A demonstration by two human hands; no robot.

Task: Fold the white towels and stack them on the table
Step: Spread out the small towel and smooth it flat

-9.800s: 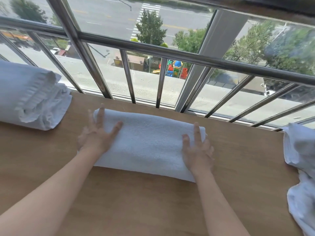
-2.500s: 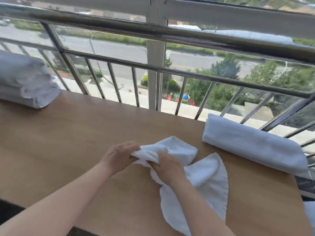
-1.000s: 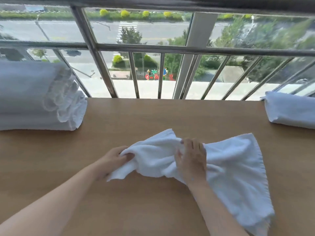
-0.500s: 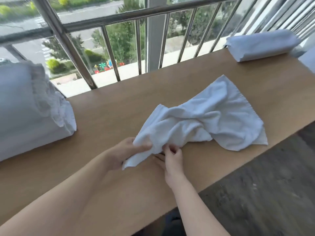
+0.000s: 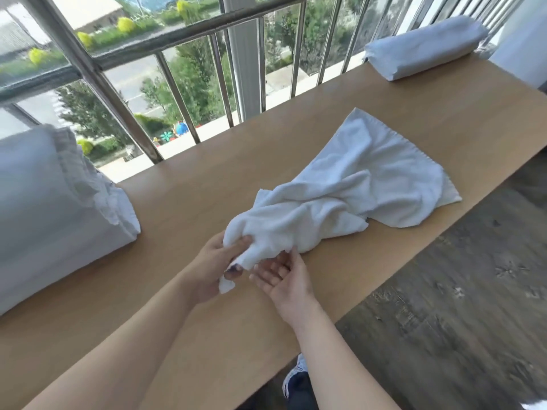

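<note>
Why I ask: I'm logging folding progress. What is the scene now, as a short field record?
left hand: grips one bunched end of the crumpled towel
right hand: open, palm up, at that towel's near edge
crumpled towel: unfolded, lying on the wooden table
folded stack: at the table's left end
folded towel: alone at the far right end, by the railing
progress: this towel not yet folded

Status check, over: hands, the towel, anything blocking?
Left hand grips crumpled towel by its near end. Right hand open, palm up, at its edge. Towel not yet folded, on table. Folded stack to the left, apart.
</note>
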